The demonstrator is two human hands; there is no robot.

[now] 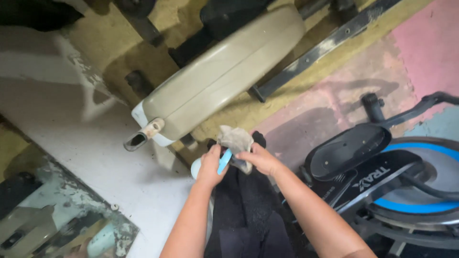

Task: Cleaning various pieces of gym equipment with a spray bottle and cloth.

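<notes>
My left hand (pixel 210 165) grips a pale spray bottle (pixel 197 168) with a light blue trigger (pixel 224 161), held low in the middle of the view. My right hand (pixel 260 158) holds a crumpled grey cloth (pixel 235 142) right against the bottle's nozzle end. Both hands meet just above my dark trousers (pixel 244 210). Directly beyond the cloth lies a long beige padded bench (pixel 224 71) with a rusty open tube end (pixel 138 138).
A black and blue exercise bike with a wide pedal (pixel 349 150) stands close at the right. A dark metal rail (pixel 325 48) runs diagonally at the top. A white wall (pixel 86 143) and a worn mirror (pixel 57 220) fill the left. Yellow and pink floor mats (pixel 420 43) lie beneath.
</notes>
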